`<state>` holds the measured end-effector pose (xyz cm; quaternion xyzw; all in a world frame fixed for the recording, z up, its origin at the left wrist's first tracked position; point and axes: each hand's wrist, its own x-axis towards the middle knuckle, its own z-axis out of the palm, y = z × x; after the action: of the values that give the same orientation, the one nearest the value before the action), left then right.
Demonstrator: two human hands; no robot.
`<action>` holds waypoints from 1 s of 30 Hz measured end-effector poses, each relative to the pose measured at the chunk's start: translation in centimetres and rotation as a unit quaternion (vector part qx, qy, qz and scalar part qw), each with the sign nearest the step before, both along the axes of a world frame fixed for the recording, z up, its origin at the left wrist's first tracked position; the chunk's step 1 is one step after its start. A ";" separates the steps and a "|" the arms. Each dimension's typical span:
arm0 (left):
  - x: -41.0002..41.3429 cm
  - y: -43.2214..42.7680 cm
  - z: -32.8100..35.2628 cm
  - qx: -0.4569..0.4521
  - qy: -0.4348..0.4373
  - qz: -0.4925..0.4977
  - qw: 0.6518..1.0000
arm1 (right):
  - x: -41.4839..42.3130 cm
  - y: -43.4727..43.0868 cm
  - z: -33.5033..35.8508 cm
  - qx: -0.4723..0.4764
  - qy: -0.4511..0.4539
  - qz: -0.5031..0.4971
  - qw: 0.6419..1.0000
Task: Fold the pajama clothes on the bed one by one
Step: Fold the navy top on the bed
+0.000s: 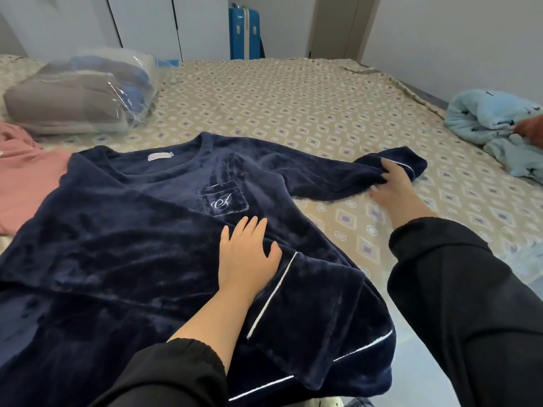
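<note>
Nearest you, at the near edge of the bed (293, 107), a navy pajama top (132, 230) lies face up, its chest pocket showing. One sleeve, the folded sleeve (308, 304), already lies across the body of the top, its white-piped cuff close to the hem. Your left hand (246, 254) rests flat on the top just beside that cuff, fingers spread, pressing the cloth down.

A little farther out and toward the right edge, your right hand (393, 186) grips the cuff end of the outstretched sleeve (329, 180), fingers curled into the fabric. That sleeve lies straight out on the bed cover, not yet brought in.

So the first garment looks partly folded: one sleeve in, the other in hand, and the body not yet doubled over.

At the left edge a pink garment (26, 183) lies partly under the navy top, unfolded. At the right edge a light blue garment (487, 121) sits crumpled. Both appear to be waiting their turn.

Toward the far left corner rests a clear plastic bag (79, 92) of folded bedding. Beyond the far edge a blue suitcase (244, 33) stands against the wall.
</note>
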<state>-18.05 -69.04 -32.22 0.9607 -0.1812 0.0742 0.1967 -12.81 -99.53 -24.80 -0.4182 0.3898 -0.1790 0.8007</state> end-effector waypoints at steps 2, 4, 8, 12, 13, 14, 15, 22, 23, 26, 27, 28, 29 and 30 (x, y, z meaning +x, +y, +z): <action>0.1 0.0 0.0 -0.003 -0.001 -0.001 1.000 | -0.7 0.4 0.9 -0.085 0.005 -0.029 0.996; 0.1 0.0 -0.1 -0.002 -0.004 -0.001 1.000 | -1.3 0.6 1.5 -0.260 0.028 -0.097 0.960; 0.1 0.0 -0.2 -0.004 -0.012 -0.001 1.000 | -2.7 0.1 1.5 -0.516 0.045 -0.113 0.848; 0.1 -0.1 -0.2 0.000 -0.010 0.001 1.000 | -2.7 -3.5 -1.5 -0.639 0.386 0.225 0.627; 0.1 -0.1 -0.2 0.000 -0.009 0.002 1.000 | -3.0 -3.9 -2.5 -0.624 0.418 0.297 0.590; 0.1 -0.1 -0.2 -0.001 -0.008 0.003 1.000 | -3.3 -3.9 -3.1 -0.615 0.428 0.327 0.576; 0.1 -0.1 -0.2 -0.002 -0.008 0.004 1.000 | -3.5 -3.8 -3.6 -0.617 0.427 0.317 0.580; 0.0 -0.1 0.0 -0.004 -0.003 0.005 1.000 | -5.4 -2.7 0.4 -0.557 0.245 0.176 0.774; 0.0 -0.1 0.0 -0.005 -0.003 0.005 1.000 | -5.8 -2.9 1.6 -0.511 0.202 0.193 0.813; 0.1 -0.1 -0.1 -0.007 -0.006 0.005 1.000 | -6.4 -4.5 4.1 -0.406 0.170 0.234 0.867; 0.1 -0.2 -0.1 -0.010 -0.006 0.004 1.000 | -6.4 -5.3 4.3 -0.406 0.174 0.211 0.872; 0.1 -0.1 -0.2 -0.011 -0.007 0.004 1.000 | -6.4 -6.0 4.1 -0.423 0.192 0.158 0.871; 0.1 -0.2 -0.2 -0.009 -0.007 0.004 1.000 | -6.5 -6.6 3.7 -0.453 0.227 0.088 0.858; 0.2 -0.1 -0.3 -0.006 -0.008 0.005 1.000 | -6.8 -7.0 3.1 -0.479 0.270 0.032 0.835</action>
<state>-17.88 -69.17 -32.50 0.9596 -0.1780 0.0841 0.2010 -19.65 -106.54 -21.72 -0.7933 0.4427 -0.1976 0.3682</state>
